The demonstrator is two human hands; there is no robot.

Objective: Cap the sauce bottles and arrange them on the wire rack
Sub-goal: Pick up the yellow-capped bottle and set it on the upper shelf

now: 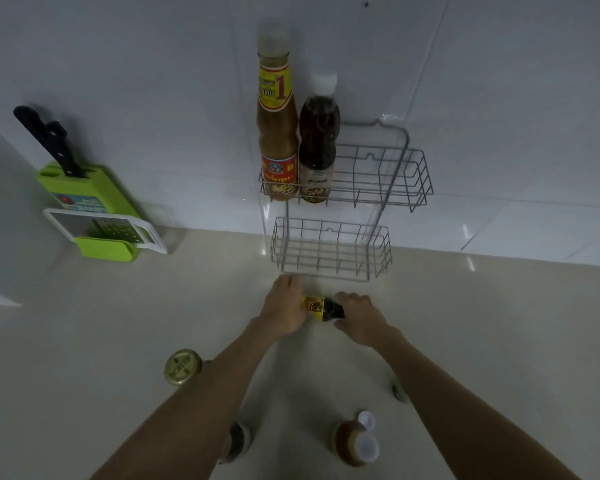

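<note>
A small dark sauce bottle [323, 309] with a yellow label lies sideways between my hands, just in front of the wire rack's lower basket [329, 249]. My left hand [283, 308] grips its base end and my right hand [359, 315] closes over its neck end, hiding the cap. In the upper basket [388, 178] stand a tall orange sauce bottle [277, 133] and a shorter dark bottle [317, 147], both capped. On the counter near me are a jar with a gold lid [182, 367], an orange bottle with its white flip cap open [355, 441], and another bottle [236, 443] partly hidden by my left forearm.
A green knife block with black-handled knives [73, 181] and a white grater on a green tray [108, 237] stand at the left against the tiled wall. A small dark object [399, 391] lies by my right forearm.
</note>
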